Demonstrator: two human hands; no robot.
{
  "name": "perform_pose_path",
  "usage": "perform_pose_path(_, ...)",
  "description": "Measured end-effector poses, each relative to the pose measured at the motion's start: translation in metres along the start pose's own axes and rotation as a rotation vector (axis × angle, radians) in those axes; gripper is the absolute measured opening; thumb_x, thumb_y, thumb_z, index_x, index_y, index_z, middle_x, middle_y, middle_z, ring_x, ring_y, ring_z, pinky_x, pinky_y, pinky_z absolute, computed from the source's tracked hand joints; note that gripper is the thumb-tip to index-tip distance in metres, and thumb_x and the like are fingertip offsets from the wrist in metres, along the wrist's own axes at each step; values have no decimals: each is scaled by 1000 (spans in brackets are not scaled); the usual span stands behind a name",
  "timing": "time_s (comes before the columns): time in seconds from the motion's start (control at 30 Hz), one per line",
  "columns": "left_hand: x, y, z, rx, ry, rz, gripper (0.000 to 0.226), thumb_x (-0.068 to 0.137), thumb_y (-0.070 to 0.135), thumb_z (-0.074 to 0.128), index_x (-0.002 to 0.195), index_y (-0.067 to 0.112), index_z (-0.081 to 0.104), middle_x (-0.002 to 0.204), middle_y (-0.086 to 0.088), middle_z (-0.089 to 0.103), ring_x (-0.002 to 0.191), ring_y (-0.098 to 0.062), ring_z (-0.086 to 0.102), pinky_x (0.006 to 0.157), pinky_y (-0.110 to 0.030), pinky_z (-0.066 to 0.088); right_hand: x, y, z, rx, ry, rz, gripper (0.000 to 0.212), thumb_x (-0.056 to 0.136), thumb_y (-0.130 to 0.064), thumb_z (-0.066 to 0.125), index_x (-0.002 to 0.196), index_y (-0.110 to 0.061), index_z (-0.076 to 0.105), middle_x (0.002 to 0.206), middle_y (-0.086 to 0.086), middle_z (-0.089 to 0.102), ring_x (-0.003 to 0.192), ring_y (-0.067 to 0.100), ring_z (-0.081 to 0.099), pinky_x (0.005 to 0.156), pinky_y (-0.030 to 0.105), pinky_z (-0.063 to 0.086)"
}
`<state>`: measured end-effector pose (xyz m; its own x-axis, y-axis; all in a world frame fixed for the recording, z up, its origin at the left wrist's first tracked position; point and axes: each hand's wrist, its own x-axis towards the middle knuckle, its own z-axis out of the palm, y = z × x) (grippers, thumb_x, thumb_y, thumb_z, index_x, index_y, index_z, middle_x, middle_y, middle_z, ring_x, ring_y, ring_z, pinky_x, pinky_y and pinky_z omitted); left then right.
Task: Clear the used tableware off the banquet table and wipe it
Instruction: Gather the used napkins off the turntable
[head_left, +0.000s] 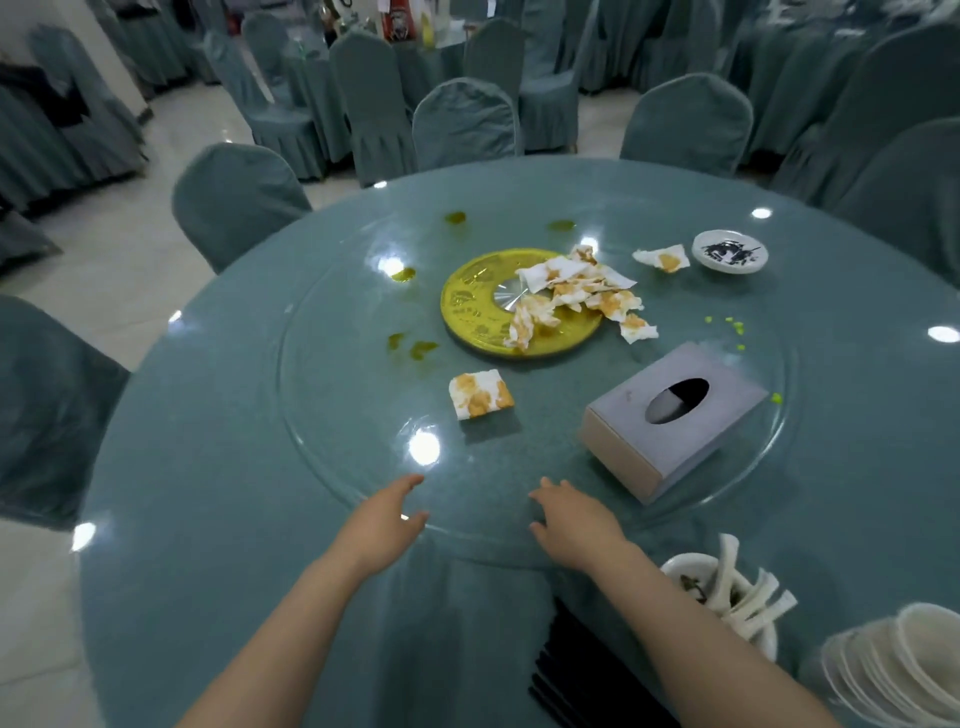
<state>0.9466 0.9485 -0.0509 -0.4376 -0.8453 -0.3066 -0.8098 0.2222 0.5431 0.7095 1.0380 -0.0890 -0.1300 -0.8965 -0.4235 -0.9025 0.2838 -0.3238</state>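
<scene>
My left hand (387, 522) and my right hand (574, 519) both lie open on the near rim of the glass turntable (322, 457), holding nothing. On the turntable, stained napkins (574, 288) are heaped over a yellow centre disc (467, 301). A folded stained napkin (480, 393) lies nearer me. A grey tissue box (670, 415) stands to the right. Farther back are another soiled napkin (662, 257) and a small white dish with dark marks (730, 250). Sauce smears (415, 351) and green crumbs (732, 325) dot the glass.
At the near right edge of the round table (208, 519) stand a bowl of white spoons (727, 587), stacked white bowls (893, 665) and black chopsticks (582, 670). Covered chairs (236, 200) ring the table, with more tables behind.
</scene>
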Motion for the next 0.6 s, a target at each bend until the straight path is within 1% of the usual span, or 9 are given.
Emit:
perform_pose_path(0.1, 32, -1, -11, 47, 14, -24, 58, 92, 26, 55, 146, 20, 34, 149, -3, 41, 134, -21, 42, 106, -28, 32, 2, -1, -10, -54, -15, 8, 46, 96, -24, 40, 143, -23, 38, 157, 2, 22, 143, 27, 24, 110, 39, 31)
perform_pose_path(0.17, 50, -4, -17, 37, 24, -53, 61, 91, 25, 54, 147, 19, 31, 151, -3, 38, 135, -24, 40, 107, -30, 32, 4, -4, -16, -129, 6, 8, 43, 96, -23, 39, 138, -23, 44, 148, 6, 39, 132, 28, 41, 102, 39, 38)
perform_pose_path(0.23, 64, -12, -19, 19, 23, -82, 63, 91, 23, 55, 148, 16, 29, 152, -5, 36, 136, -24, 39, 108, -31, 31, 6, -10, -21, -179, 34, 17, 43, 96, -30, 40, 137, -24, 44, 135, 7, 53, 119, 30, 52, 95, 39, 43)
perform_pose_path(0.33, 81, -26, -19, 34, 7, -102, 66, 90, 23, 56, 148, 11, 27, 155, -7, 30, 139, -25, 35, 110, -33, 29, 13, -25, -25, -189, 78, 44, 54, 93, -47, 42, 143, -31, 34, 119, 11, 63, 108, 34, 58, 86, 39, 47)
perform_pose_path(0.37, 88, -30, -19, 38, 6, -98, 67, 90, 23, 57, 148, 10, 26, 156, -8, 27, 140, -25, 32, 111, -33, 28, 18, -29, -27, -191, 97, 46, 55, 92, -49, 43, 143, -32, 33, 115, 12, 64, 106, 34, 59, 83, 39, 47)
perform_pose_path(0.43, 101, -35, -20, 32, 22, -94, 70, 90, 24, 57, 149, 8, 23, 157, -11, 21, 143, -24, 25, 112, -33, 23, 31, -36, -35, -145, 131, 65, 51, 92, -48, 43, 140, -33, 38, 115, 10, 65, 106, 33, 60, 82, 39, 48)
perform_pose_path(0.5, 113, -39, -22, 2, 44, -112, 75, 89, 28, 59, 150, 7, 19, 158, -12, 17, 146, -23, 18, 115, -34, 20, 51, -44, -46, -77, 142, 87, 45, 94, -44, 43, 137, -31, 43, 120, 7, 63, 109, 30, 59, 85, 39, 49)
perform_pose_path(0.6, 129, -45, -26, -16, 76, -119, 84, 86, 36, 63, 149, 5, 17, 157, -14, 20, 145, -26, 18, 114, -37, 20, 90, -59, -62, -58, 161, 44, 40, 94, -35, 47, 133, -26, 46, 131, 3, 56, 117, 27, 54, 91, 40, 48)
